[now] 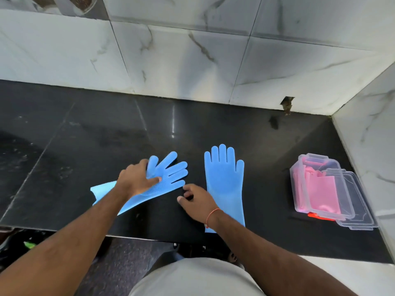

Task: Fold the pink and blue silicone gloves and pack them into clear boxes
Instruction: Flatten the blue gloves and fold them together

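Two blue silicone gloves lie flat on the black counter [85,129]. The left blue glove [171,174] lies slanted, fingers spread toward the upper right. My left hand [139,178] rests on its palm area, thumb pressing the glove. The right blue glove [224,184] lies straight, fingers pointing to the wall. My right hand [196,201] hovers between the two gloves with its fingers loosely curled, holding nothing. At the right, a clear box [299,176] holds folded pink gloves [322,193].
More clear boxes or lids [361,210] are stacked under and beside the pink-filled box, with a red item [318,215] beneath. Marble-tiled walls [192,60] close the back and right side. The counter's front edge runs just below my wrists.
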Demonstrator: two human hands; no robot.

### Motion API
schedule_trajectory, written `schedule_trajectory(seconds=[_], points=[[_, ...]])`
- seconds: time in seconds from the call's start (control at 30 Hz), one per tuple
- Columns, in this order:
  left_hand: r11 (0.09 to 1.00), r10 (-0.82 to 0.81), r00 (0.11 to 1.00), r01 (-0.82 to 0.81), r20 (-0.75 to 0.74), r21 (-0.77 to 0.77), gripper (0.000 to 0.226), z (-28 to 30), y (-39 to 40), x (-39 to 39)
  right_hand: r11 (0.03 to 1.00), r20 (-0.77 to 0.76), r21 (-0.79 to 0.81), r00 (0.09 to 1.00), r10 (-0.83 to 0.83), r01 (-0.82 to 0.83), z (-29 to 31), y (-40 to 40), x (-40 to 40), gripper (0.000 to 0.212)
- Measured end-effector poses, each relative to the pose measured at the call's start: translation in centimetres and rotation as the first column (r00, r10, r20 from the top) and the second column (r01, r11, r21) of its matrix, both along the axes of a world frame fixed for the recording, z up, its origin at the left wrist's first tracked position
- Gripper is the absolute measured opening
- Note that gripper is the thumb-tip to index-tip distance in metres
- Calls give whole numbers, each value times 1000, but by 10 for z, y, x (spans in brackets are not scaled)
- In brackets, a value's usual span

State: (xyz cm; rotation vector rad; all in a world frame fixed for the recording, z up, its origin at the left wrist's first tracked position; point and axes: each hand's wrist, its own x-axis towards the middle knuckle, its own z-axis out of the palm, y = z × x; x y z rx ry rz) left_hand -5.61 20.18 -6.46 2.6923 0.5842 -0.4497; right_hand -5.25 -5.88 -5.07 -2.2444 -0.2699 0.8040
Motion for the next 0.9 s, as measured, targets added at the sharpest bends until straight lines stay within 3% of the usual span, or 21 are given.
schedule_trajectory(seconds=[0.07,0.17,0.27,0.33,0.43,0.7,0.8,0.9], points=[[992,-29,999,32,25,-119,23,6,-5,0,993,-224,46,970,-94,107,-1,11,-7,47],[971,-60,989,89,135,-223,32,18,-17,-6,957,-463,104,865,-195,272,6,21,-11,32],[865,-25,979,124,205,-486,28,32,-30,-11,909,-549,165,801,-238,382,18,19,-11,44],[717,75,967,117,244,-687,24,49,-45,-10,868,-545,264,808,-225,421,27,13,-10,49],[356,250,947,103,202,-929,30,70,-77,2,790,-506,418,837,-209,449,44,1,-8,38],[-110,409,910,-23,-67,-994,30,87,-167,59,634,-461,526,817,-347,567,42,-73,11,42],[-154,364,924,-64,-117,-986,33,80,-208,76,571,-468,549,790,-396,611,36,-117,13,46],[-115,316,939,-106,-138,-988,28,74,-250,94,519,-402,524,734,-548,675,34,-157,12,41]])
